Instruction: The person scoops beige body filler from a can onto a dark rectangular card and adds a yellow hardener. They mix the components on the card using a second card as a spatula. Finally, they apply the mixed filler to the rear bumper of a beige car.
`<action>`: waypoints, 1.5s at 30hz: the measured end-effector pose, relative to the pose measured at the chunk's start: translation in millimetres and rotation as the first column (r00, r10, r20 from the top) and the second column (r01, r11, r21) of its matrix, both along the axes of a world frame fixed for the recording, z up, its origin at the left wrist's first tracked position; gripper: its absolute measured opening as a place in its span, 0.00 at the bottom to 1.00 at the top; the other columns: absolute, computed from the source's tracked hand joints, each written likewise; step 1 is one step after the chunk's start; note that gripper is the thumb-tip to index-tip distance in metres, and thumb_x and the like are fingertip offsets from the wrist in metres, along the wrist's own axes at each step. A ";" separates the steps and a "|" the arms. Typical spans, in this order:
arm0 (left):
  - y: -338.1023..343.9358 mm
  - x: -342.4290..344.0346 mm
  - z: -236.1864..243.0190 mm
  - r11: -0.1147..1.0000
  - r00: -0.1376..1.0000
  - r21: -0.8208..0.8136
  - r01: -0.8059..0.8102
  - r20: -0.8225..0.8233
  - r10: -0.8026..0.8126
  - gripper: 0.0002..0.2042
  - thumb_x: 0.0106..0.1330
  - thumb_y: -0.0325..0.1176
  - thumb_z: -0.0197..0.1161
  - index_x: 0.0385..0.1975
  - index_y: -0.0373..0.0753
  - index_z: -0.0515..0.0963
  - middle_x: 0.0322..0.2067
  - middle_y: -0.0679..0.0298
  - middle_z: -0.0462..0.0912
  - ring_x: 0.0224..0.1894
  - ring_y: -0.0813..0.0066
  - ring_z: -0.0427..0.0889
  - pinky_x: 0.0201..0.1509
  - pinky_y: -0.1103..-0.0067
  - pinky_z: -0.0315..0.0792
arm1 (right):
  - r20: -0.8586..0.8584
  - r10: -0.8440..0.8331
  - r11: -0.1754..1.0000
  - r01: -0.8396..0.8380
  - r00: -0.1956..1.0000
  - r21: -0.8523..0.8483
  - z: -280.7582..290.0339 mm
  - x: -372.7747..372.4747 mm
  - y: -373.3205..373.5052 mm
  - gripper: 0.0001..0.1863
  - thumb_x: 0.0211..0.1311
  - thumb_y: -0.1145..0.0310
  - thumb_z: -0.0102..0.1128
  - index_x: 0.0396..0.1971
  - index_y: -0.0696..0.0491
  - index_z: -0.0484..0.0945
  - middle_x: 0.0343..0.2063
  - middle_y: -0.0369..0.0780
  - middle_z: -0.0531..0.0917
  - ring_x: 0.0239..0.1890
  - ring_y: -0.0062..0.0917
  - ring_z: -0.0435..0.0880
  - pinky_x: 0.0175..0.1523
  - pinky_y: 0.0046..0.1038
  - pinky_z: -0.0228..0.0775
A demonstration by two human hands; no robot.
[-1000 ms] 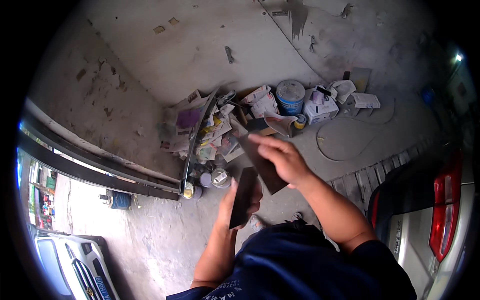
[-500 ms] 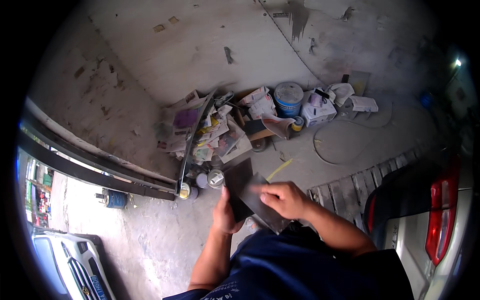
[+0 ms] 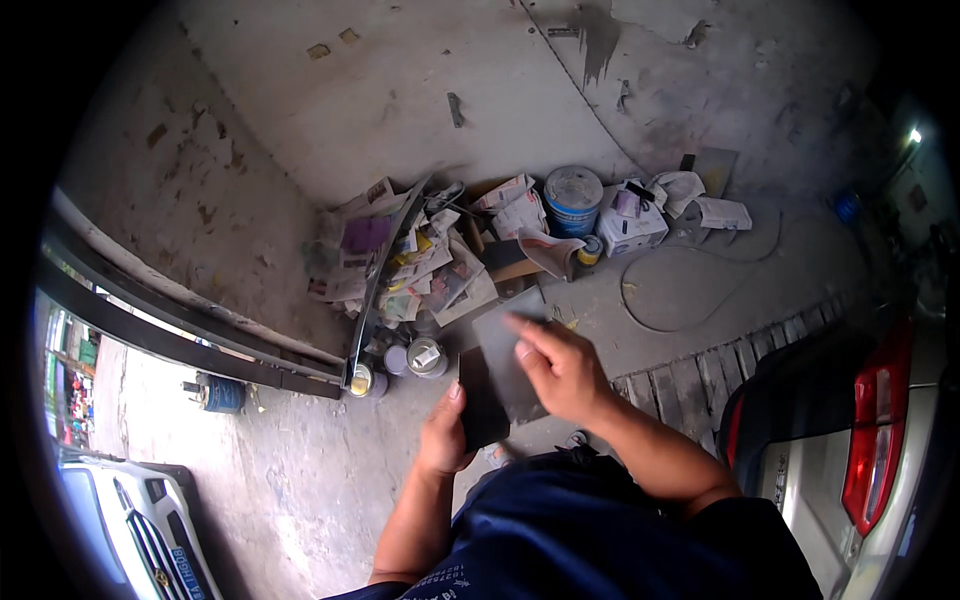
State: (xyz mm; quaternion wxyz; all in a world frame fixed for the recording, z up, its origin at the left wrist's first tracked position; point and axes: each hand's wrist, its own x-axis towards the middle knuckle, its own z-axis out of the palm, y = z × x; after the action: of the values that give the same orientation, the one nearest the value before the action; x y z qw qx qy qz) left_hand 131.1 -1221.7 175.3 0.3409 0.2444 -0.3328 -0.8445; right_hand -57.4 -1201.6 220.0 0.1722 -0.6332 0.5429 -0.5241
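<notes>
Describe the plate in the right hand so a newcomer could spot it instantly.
Find the navy shirt along the lower edge, then follow the right forearm to the right hand. The flat plate there looks pale grey, unlike the nearly black plate in the left hand.

Navy short-sleeved shirt, seemingly pale footwear
</notes>
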 end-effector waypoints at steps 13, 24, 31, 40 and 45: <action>-5.7 7.1 29.1 0.994 0.983 0.107 0.026 -0.186 -0.005 0.29 0.66 0.51 0.50 0.60 0.35 0.61 0.46 0.50 0.77 0.46 0.55 0.80 0.43 0.68 0.78 | 0.115 -0.089 0.975 0.063 0.989 0.215 3.1 -57.7 0.5 0.25 0.61 0.70 0.55 0.59 0.53 0.66 0.47 0.49 0.79 0.49 0.33 0.78 0.54 0.28 0.68; 0.3 -31.1 4.8 0.922 0.925 0.086 -0.377 -0.023 0.380 0.16 0.64 0.21 0.55 0.51 0.37 0.68 0.46 0.62 0.78 0.47 0.73 0.76 0.56 0.73 0.69 | -0.207 0.101 0.970 -0.142 0.973 -0.195 -12.5 -17.8 25.7 0.16 0.53 0.80 0.60 0.44 0.59 0.75 0.40 0.46 0.80 0.41 0.39 0.80 0.45 0.33 0.74; -1.7 -30.6 18.1 0.859 0.875 -0.176 -0.482 -0.047 0.481 0.17 0.66 0.24 0.55 0.54 0.36 0.64 0.49 0.60 0.74 0.51 0.74 0.73 0.59 0.75 0.65 | -0.324 0.231 0.971 -0.236 0.917 0.027 -65.5 -25.8 44.9 0.20 0.55 0.81 0.52 0.50 0.57 0.75 0.43 0.47 0.79 0.43 0.38 0.79 0.47 0.31 0.74; -16.8 -34.4 13.7 0.893 0.919 -0.263 -0.365 0.050 0.390 0.15 0.66 0.27 0.58 0.50 0.33 0.67 0.46 0.61 0.76 0.49 0.75 0.74 0.57 0.77 0.66 | 0.136 0.143 0.908 -0.185 0.980 0.377 -34.8 -52.8 37.9 0.13 0.61 0.70 0.55 0.44 0.58 0.77 0.32 0.44 0.83 0.37 0.28 0.82 0.41 0.24 0.71; -3.3 -30.5 16.8 0.786 0.773 -0.615 -0.060 0.469 0.426 0.12 0.66 0.27 0.57 0.47 0.31 0.69 0.39 0.61 0.78 0.41 0.77 0.75 0.47 0.78 0.71 | 0.016 0.275 0.862 -0.254 0.961 0.439 -40.1 -26.1 29.8 0.09 0.53 0.67 0.65 0.26 0.58 0.78 0.23 0.43 0.80 0.24 0.30 0.79 0.30 0.30 0.69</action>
State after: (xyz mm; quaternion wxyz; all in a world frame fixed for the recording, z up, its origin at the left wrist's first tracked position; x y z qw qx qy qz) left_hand 100.6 -1225.0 192.1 0.3897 0.4223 -0.6202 -0.5340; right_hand -83.4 -1171.7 180.0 0.3672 -0.6589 0.5583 -0.3454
